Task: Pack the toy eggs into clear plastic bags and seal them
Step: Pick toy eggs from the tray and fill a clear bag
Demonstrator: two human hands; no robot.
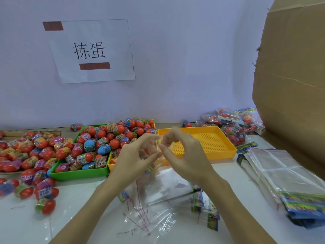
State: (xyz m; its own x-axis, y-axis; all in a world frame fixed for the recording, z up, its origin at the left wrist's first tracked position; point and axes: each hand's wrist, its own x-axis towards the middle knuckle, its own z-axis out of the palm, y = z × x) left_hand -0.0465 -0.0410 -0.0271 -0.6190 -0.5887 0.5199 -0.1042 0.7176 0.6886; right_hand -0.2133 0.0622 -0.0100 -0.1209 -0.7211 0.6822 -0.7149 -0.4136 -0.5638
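Note:
My left hand and my right hand meet above the table's middle, both pinching the top of a clear plastic bag that hangs between them. A thin strip shows at the fingertips. What the bag holds is hard to tell through the plastic. Red toy eggs with coloured wrappers fill a green tray. More eggs lie loose at the left.
An orange perforated tray sits behind my right hand. Packed bags of eggs pile at the back right. A stack of unused clear bags lies at the right beside a cardboard box. Peeled strips litter the front.

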